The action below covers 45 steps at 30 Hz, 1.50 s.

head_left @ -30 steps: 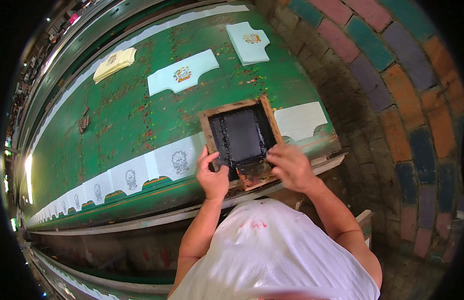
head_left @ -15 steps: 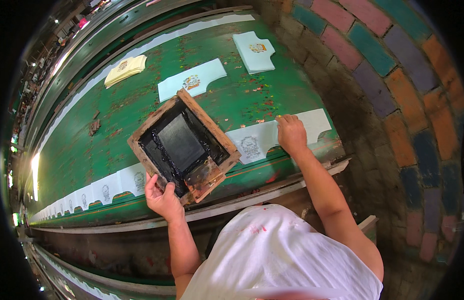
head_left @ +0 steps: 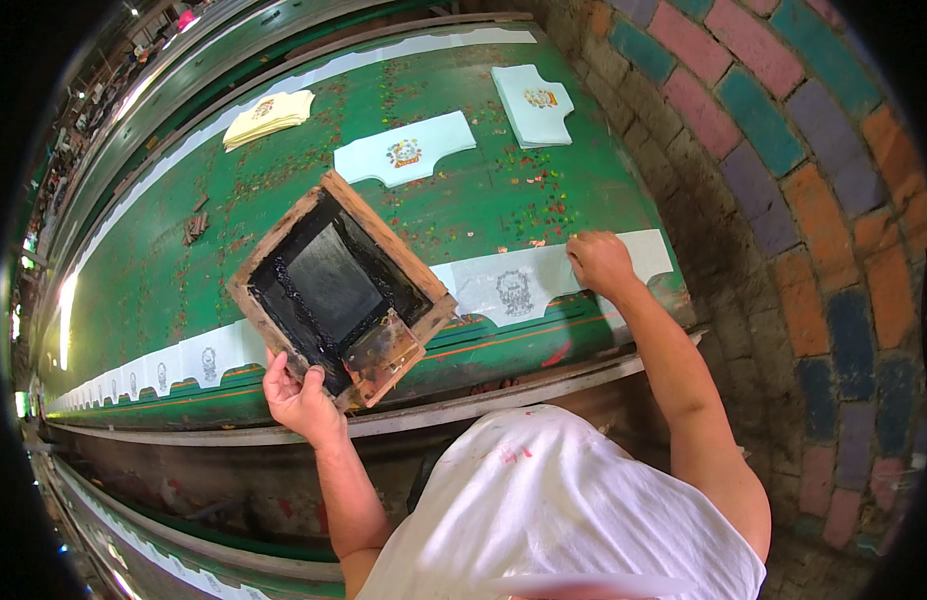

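Observation:
My left hand (head_left: 302, 398) grips the near corner of a wooden screen-printing frame (head_left: 339, 285) with a black inked mesh, held tilted above the long green table (head_left: 484, 190). A small ink-smeared scraper (head_left: 382, 352) lies inside the frame's near end. My right hand (head_left: 601, 262) presses down on a white cut fabric piece (head_left: 544, 278) that bears a fresh dark print (head_left: 515, 292), near the table's front edge.
More white printed pieces run in a row along the front edge to the left (head_left: 184, 358). Two pale blue pieces with coloured prints (head_left: 405, 152) (head_left: 534, 102) and a yellowish stack (head_left: 269, 116) lie farther back. A painted brick floor (head_left: 784, 200) is on the right.
The frame has been lifted off the printed piece and swung to the left in my left hand. My right hand let go of it and moved right onto the fabric.

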Available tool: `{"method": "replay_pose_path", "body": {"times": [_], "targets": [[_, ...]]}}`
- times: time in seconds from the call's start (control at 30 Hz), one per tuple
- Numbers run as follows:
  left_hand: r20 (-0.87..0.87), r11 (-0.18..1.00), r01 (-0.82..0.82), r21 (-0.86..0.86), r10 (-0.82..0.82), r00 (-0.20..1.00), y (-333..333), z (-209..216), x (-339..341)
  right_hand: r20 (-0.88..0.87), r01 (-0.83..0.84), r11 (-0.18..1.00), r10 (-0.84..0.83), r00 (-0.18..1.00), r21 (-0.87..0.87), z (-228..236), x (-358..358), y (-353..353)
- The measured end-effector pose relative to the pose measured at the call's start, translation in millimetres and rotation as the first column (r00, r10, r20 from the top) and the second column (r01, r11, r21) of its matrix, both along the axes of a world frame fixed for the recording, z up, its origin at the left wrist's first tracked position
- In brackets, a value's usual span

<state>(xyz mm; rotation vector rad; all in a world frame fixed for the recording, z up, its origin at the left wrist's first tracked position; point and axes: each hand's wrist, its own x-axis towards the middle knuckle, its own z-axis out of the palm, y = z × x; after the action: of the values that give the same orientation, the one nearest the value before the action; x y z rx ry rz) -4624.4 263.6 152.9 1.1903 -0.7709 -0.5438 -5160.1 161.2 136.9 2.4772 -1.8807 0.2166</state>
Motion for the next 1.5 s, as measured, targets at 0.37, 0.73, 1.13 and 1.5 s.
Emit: {"method": "replay_pose_path", "body": {"times": [0.37, 0.73, 1.13, 1.5], "targets": [[-0.023, 0.998, -0.023, -0.06, 0.022, 1.0, 4, 16, -18, 0.15, 0.171, 0.973, -0.148, 0.978, -0.155, -50, -19, 64], [0.059, 0.977, 0.212, 0.018, -0.212, 0.975, -11, 2, -173, 0.865, -0.105, 0.991, 0.126, 0.485, -0.086, -5, -32, 90], [0.219, 0.878, 0.471, 0.088, -0.478, 0.851, 4, -73, -423, 0.91, 0.236, 0.909, -0.385, 0.156, 0.344, -13, -183, 188], [0.234, 0.875, 0.456, 0.161, -0.483, 0.844, 1, -80, -442, 0.809, 0.277, 0.944, -0.302, 0.504, 0.18, 7, -193, 186]]}}
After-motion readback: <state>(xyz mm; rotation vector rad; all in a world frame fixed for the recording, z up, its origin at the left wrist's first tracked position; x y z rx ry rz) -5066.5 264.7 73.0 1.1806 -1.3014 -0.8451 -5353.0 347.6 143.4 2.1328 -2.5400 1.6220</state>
